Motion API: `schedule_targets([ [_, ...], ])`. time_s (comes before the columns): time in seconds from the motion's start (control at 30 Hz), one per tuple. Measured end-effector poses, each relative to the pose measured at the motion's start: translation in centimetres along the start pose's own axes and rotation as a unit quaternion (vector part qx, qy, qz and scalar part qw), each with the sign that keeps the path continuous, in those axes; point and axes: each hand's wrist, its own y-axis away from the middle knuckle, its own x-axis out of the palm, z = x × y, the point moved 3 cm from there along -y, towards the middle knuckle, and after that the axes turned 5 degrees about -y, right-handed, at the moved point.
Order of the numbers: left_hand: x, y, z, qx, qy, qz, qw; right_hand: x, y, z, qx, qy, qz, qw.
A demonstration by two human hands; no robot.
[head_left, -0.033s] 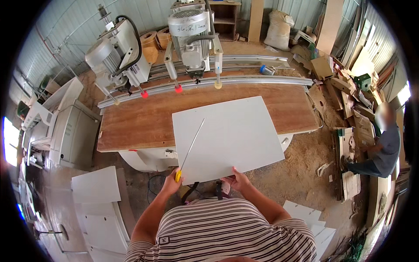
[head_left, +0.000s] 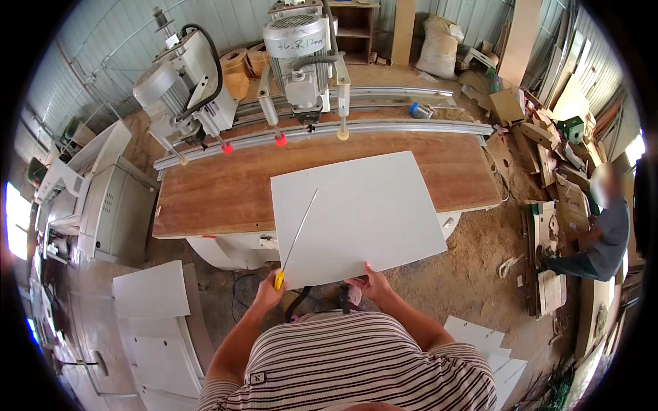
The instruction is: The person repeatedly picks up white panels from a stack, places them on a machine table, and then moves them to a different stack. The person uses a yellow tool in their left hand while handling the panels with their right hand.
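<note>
A white rectangular panel lies partly on the brown wooden worktable, its near part reaching past the table's front edge toward me. In my left hand, closed at the panel's near left corner, is a long screwdriver with a yellow handle and a thin metal shaft. The shaft slants up and right over the panel's face. My right hand grips the near edge of the panel, thumb on top and fingers underneath, mostly hidden.
Drilling heads with motors stand behind the table along a metal rail. White panels are stacked at left, and more panels lie low at right. Sawdust covers the floor. A person sits at far right near wood scraps.
The screwdriver's tip has shifted slightly left and toward me, with my left hand tilting a little. The panel and my right hand look almost unmoved.
</note>
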Motion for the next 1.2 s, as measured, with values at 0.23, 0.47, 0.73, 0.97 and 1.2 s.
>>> schedule_targets([
  [0.23, 1.0, 6.4, 2.7, 0.007, 0.030, 0.048, 0.998, 3.9, -6.3, 3.9, -0.109, 0.050, -0.090, 0.989],
  [0.47, 0.9, 8.5, 7.4, -0.154, 0.379, -0.021, 0.912, 6.2, -12.4, 5.5, -0.110, 0.079, -0.110, 0.985],
  [0.73, -2.9, 11.5, 1.7, -0.070, 0.293, -0.028, 0.953, 6.4, -12.7, 5.3, -0.133, 0.080, -0.112, 0.981],
  [0.97, -4.6, 11.5, 0.9, -0.067, 0.208, -0.026, 0.976, 7.8, -11.8, 5.1, -0.143, 0.073, -0.111, 0.981],
  [1.2, -6.8, 11.0, -3.2, -0.064, 0.171, -0.053, 0.982, 7.4, -12.2, 5.6, -0.130, 0.079, -0.119, 0.981],
])
